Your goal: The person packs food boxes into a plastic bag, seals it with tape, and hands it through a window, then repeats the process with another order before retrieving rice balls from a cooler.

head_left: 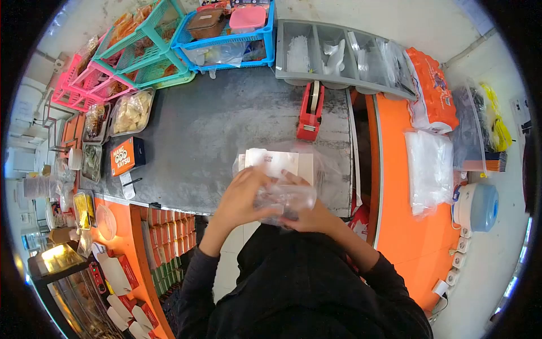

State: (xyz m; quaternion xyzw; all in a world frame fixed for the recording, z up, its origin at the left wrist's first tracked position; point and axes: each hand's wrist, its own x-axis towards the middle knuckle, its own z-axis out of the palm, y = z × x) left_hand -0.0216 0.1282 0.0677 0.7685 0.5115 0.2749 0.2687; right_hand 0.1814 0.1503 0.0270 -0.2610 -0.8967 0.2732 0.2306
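Clear, glossy plastic [288,198], whose exact shape I cannot make out, is bunched between my two hands at the front edge of the dark tabletop. My left hand [244,193] curls around its left side, fingers blurred. On the other side, my right hand [309,213] grips it, partly hidden behind the plastic. Just beyond my fingers lie pale printed papers [282,163] on a sheet of thin clear film [330,164]. A red tape dispenser [310,113] stands behind the papers, apart from both hands.
A grey divided tray [316,79] holds plastic cutlery at the back. Blue [226,56] and green baskets [149,53] stand back left. An orange-black box [127,156] and food trays [132,111] sit left. Plastic bags [430,169] lie on the orange counter [403,243] to the right.
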